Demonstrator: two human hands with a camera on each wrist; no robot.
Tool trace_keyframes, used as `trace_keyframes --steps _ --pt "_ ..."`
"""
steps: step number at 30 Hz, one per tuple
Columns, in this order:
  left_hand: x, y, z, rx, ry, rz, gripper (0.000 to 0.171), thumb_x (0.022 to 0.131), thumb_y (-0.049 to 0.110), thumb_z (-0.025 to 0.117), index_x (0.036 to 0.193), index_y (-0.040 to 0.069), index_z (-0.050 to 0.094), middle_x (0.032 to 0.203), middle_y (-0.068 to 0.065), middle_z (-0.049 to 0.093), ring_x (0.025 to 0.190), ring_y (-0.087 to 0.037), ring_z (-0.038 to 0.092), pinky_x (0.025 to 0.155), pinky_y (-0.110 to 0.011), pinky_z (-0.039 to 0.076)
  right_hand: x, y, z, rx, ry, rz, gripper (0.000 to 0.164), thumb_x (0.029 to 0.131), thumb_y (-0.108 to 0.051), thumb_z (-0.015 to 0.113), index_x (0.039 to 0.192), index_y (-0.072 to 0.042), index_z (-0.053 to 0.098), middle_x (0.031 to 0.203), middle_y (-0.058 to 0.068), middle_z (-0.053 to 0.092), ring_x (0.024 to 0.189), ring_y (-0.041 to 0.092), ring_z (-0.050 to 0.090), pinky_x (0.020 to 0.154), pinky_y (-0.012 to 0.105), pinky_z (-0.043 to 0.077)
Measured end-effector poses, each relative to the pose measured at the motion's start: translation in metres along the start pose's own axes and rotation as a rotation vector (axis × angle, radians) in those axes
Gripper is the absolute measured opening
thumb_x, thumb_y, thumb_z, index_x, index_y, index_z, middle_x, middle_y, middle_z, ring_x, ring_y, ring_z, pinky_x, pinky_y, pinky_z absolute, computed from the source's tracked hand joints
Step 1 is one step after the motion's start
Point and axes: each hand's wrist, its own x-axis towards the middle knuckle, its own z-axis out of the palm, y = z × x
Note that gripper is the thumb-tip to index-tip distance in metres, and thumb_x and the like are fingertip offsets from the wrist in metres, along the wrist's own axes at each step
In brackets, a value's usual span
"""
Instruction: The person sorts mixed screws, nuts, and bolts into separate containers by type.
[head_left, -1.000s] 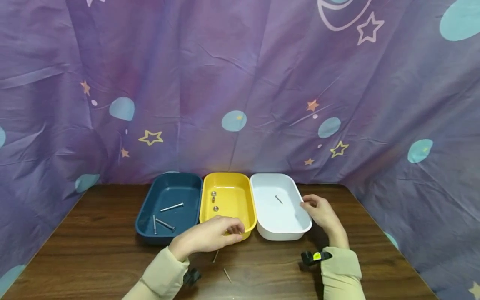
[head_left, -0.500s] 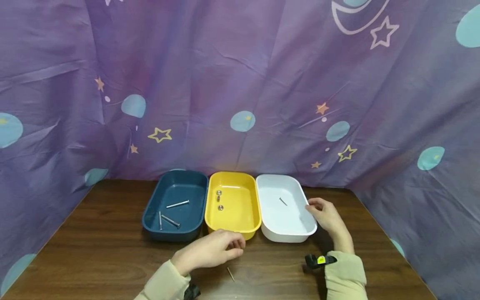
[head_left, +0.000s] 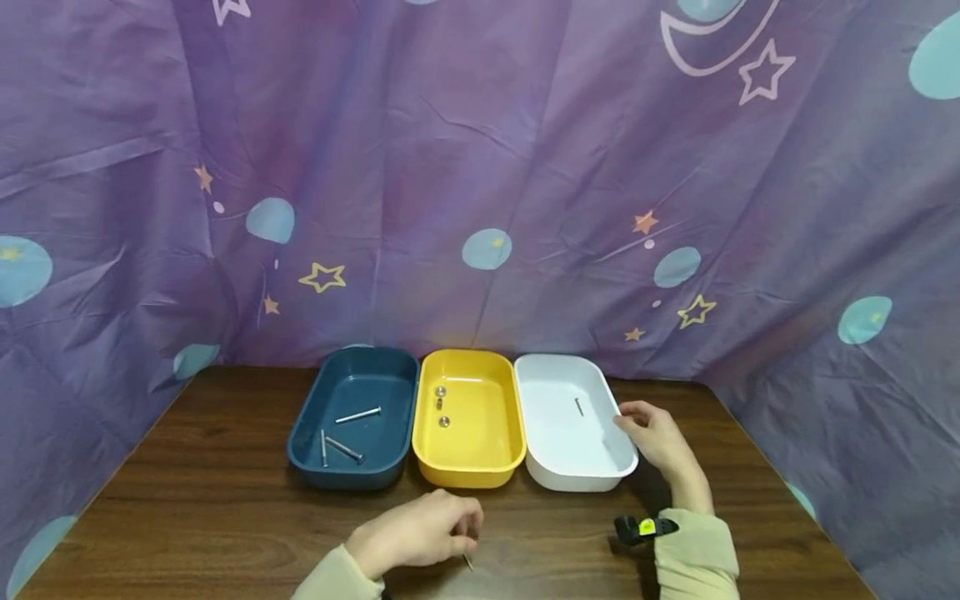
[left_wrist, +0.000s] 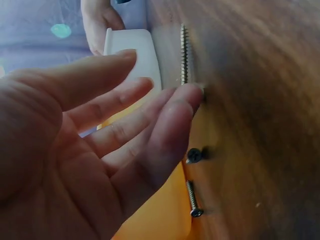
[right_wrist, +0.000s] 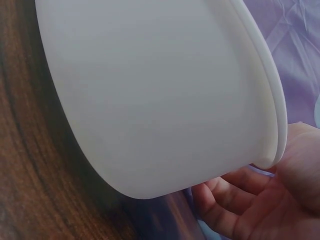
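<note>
One patterned curtain (head_left: 420,200) behind three trays (head_left: 470,478)

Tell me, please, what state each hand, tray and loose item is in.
Blue tray, upright, three bolts inside
Yellow tray, upright, three small metal parts inside
White tray, upright, one screw inside
Loose screws, lying on the table
Left hand, loosely curved, gripping nothing
Right hand, holding the white tray's edge

I see a creased purple cloth (head_left: 427,175) hanging behind the dark wood-grain counter (head_left: 187,517) and running along both its sides. On my head feed I make out a white-outlined crescent moon (head_left: 693,50) at the upper right, a white star outline (head_left: 767,72) just beside it, yellow star outlines (head_left: 323,277) lower down, small orange stars (head_left: 645,222) and pale blue blobs (head_left: 487,249).
</note>
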Motion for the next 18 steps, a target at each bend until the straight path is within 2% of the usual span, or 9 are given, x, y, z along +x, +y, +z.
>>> trace_keyframes --steps 7,15,18 --pt "-0.0013 0.0012 0.0033 0.062 -0.052 -0.045 0.020 0.085 0.018 0.076 0.102 0.018 0.066 0.073 0.015 0.051 0.070 0.000 0.048 0.066 -0.020 0.042 0.0003 0.0009 0.0014 0.004 -0.003 0.006 0.032 0.096 -0.012 0.062 0.118 0.011 0.059 0.098 0.018 0.065 0.083 0.019 0.059 0.070 0.028 0.048" --pt "-0.0044 -0.0002 0.0052 0.148 -0.068 -0.036 0.020 0.078 0.017 0.080 0.082 0.023 0.061 0.069 0.016 0.047 0.072 -0.001 0.044 0.074 -0.020 0.037 -0.0009 0.0018 0.0019 0.015 0.000 -0.001 0.030 0.095 -0.010 0.061 0.116 0.011 0.059 0.097 0.019 0.066 0.081 0.018 0.059 0.068 0.026 0.047" --pt "-0.0047 -0.0003 0.0052 0.155 -0.075 -0.028 0.020 0.077 0.016 0.079 0.075 0.023 0.061 0.068 0.017 0.048 0.069 0.001 0.044 0.071 -0.019 0.037 -0.0011 0.0018 0.0017 0.004 -0.001 -0.004 0.031 0.095 -0.011 0.061 0.117 0.011 0.058 0.099 0.020 0.066 0.082 0.018 0.059 0.069 0.026 0.047"
